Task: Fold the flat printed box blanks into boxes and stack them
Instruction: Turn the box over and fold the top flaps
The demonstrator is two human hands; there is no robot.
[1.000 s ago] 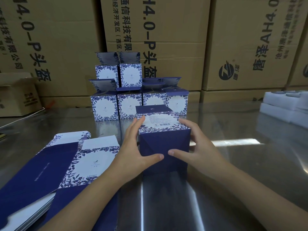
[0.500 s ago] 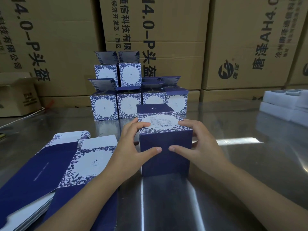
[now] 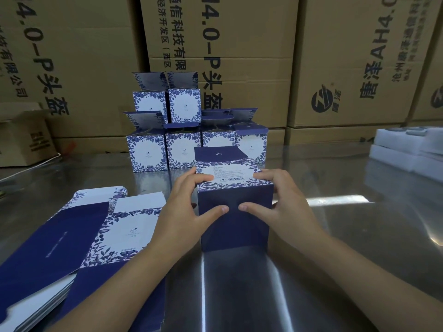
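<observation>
Now, in the head view, both thumbs have drawn closer together on the dark front of the box (image 3: 236,219) than half a second ago. The left hand (image 3: 184,209) and right hand (image 3: 285,202) clasp its sides, fingers curled over the printed top. It stands on the steel table (image 3: 335,248), before the stacked boxes (image 3: 182,130)

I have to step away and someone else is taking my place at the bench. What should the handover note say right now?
Left hand and right hand: both clasp the box in progress, thumbs on its dark front, fingers on the barcode panel on top.
Flat blanks: piled at the near left of the steel table.
Done: six folded boxes, four below and two on top.
Left: finish this box, stack it, fold the remaining blanks.
</observation>
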